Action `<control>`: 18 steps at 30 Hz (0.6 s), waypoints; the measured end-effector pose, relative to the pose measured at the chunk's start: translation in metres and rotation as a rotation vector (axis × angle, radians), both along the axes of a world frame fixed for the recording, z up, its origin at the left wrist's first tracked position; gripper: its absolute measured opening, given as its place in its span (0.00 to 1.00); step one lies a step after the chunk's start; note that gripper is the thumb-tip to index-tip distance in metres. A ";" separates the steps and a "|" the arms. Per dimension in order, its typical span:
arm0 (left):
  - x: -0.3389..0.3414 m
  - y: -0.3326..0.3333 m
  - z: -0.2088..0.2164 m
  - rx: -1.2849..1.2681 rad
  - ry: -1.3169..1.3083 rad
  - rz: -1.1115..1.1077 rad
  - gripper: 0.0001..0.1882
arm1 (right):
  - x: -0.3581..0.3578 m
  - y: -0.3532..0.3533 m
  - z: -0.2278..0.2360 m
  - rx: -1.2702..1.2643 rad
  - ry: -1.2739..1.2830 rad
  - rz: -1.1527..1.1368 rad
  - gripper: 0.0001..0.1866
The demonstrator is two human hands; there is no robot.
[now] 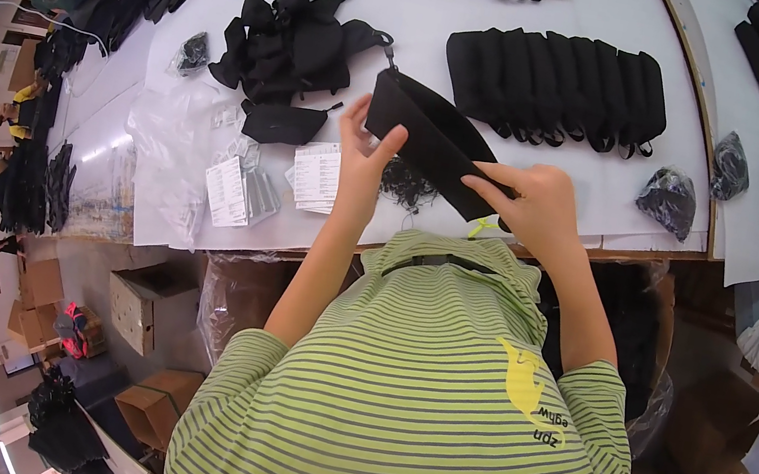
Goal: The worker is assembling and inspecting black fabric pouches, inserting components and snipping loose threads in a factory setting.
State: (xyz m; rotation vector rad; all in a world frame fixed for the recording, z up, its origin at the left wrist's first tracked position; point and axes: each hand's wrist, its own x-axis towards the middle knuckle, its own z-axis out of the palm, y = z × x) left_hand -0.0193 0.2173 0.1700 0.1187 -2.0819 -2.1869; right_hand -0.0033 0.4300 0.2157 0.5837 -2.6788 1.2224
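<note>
A flat black fabric pouch (426, 134) is held above the table, its long upper edge gaping open and a small clip or zipper end at its left corner. My left hand (370, 149) grips the left end, thumb on the near face. At the other end, my right hand (530, 201) pinches the lower right edge between thumb and fingers. Beyond my left hand lies a loose heap of black pouches (286, 48), with one more pouch (285, 124) in front of it. Under the held pouch is a tangle of thin black cords (403, 186).
A neat row of black pouches (556, 87) lies at the far right. Printed white cards (315, 177) and clear plastic bags (167, 149) sit on the left. Bagged black items (667, 200) rest near the right edge. Cardboard boxes (159, 404) stand on the floor; other people are around.
</note>
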 end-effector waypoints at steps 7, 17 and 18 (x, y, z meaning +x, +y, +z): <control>0.012 0.026 0.013 0.774 -0.434 -0.031 0.29 | 0.007 -0.021 -0.004 -0.401 -0.212 -0.183 0.11; 0.013 0.027 0.034 0.583 -0.247 0.012 0.23 | 0.022 -0.030 -0.042 -0.718 -0.542 -0.294 0.13; 0.013 0.026 0.037 0.555 -0.241 -0.002 0.22 | 0.022 -0.031 -0.049 -0.718 -0.541 -0.297 0.13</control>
